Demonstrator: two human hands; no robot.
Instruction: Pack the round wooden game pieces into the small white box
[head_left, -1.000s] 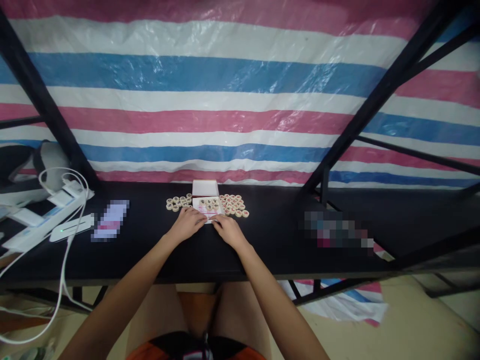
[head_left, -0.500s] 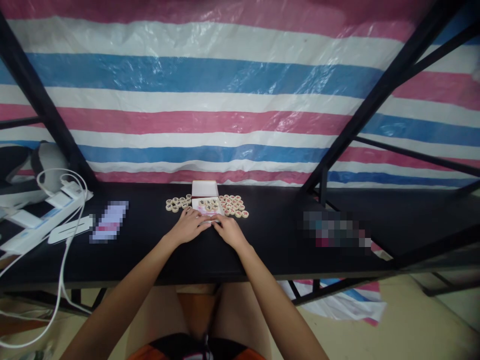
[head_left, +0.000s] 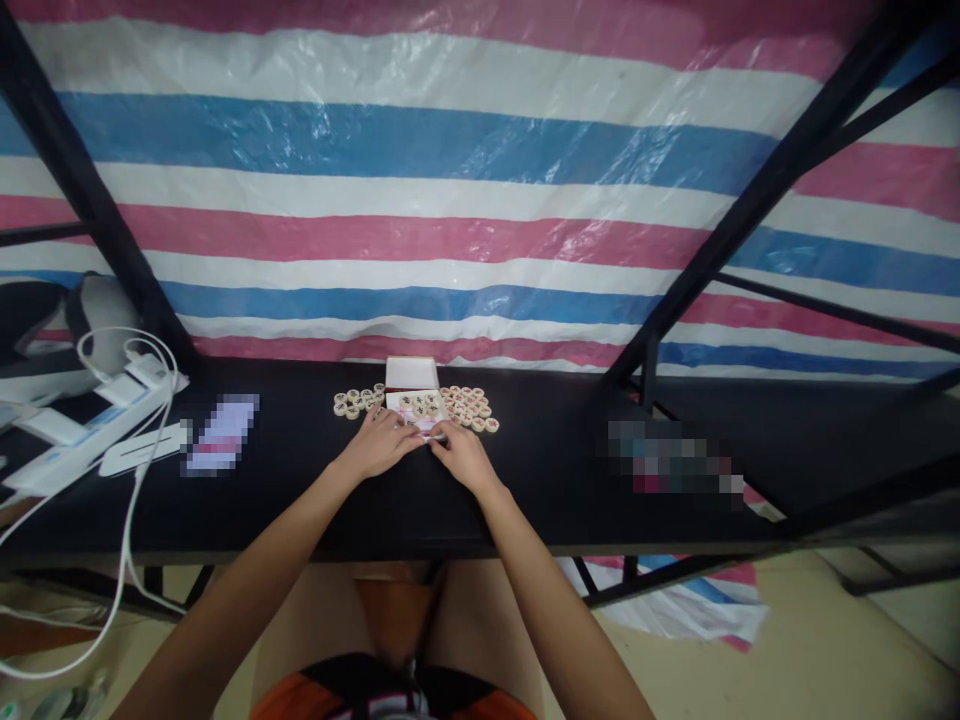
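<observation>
Touching the near edge of an open box, mid-frame, with left hand and right hand; cannot tell whether gripping. Set mouth upward, of unclear long axis, with lid toward the frame's top; containing round pieces.

Under dim light, pale glare streaks the striped sheet.

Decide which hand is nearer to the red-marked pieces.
Right. The right hand is close, on the near side of the red-marked pieces; the left hand is farther off, to their left.
</observation>
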